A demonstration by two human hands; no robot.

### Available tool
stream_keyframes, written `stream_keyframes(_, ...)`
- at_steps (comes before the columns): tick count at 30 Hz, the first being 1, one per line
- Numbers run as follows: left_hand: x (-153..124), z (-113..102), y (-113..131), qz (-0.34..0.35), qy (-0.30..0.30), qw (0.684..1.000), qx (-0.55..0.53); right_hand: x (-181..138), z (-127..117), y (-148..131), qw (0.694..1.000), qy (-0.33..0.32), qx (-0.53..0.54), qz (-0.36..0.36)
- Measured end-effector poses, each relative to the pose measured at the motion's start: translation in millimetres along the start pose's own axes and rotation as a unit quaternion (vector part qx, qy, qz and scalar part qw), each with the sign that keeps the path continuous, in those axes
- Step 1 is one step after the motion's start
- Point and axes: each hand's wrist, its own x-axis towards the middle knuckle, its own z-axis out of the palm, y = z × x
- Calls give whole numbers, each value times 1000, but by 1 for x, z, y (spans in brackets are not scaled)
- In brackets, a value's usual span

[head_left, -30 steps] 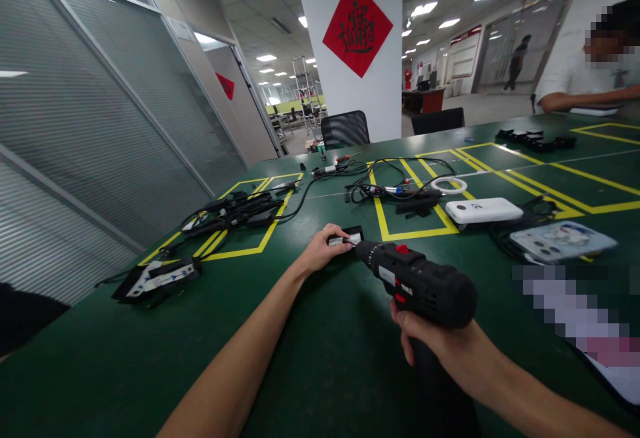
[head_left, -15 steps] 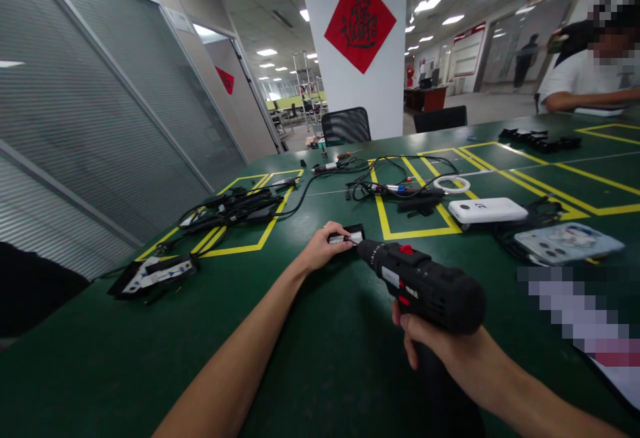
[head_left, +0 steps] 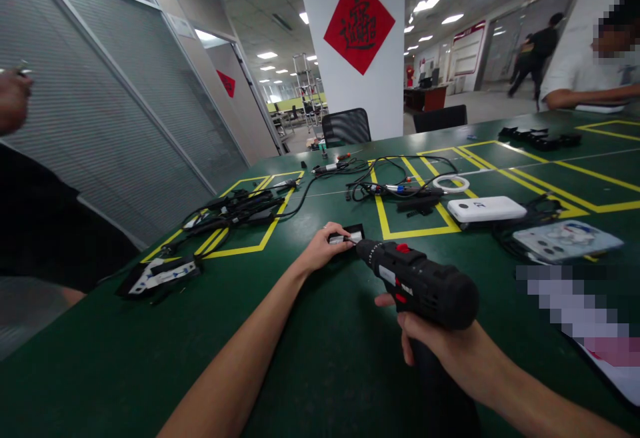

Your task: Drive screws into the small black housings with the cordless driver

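Observation:
My right hand [head_left: 435,331] is wrapped round the handle of a black cordless drill [head_left: 425,285] with red switches. One finger stretches forward beside the trigger area. The drill's chuck points left and away from me, and its thin bit meets a small black box-like part [head_left: 356,229] with a silver piece inside. That part lies on the green table, and my left hand [head_left: 327,246] is closed on its left side, thumb and fingers close to the bit tip. The fingers hide much of the part, so the exact contact of the bit cannot be made out.
Tangled black cables [head_left: 240,208] lie to the left, near a white-and-black piece [head_left: 163,275]. Further right are more cables [head_left: 400,191], a white ring [head_left: 451,185], a white power bank [head_left: 486,209] and a phone [head_left: 567,239]. A co-worker [head_left: 590,85] sits far right; another person's hand [head_left: 13,101] shows at left.
The drill's rear has shifted slightly left, and a finger of my right hand now extends forward. My left hand stays put. A person has come further into view at left; people walk in the background.

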Motion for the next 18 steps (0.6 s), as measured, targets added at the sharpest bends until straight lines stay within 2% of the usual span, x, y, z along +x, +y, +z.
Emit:
stream_keyframes(12,-2,-1,2,-15,-16,1000,17,6,-2,8,995,-55,65,-52)
stream_keyframes(18,-3,-3,3,-18,-27,999,22,4,-4,10,994,-82,54,-57)
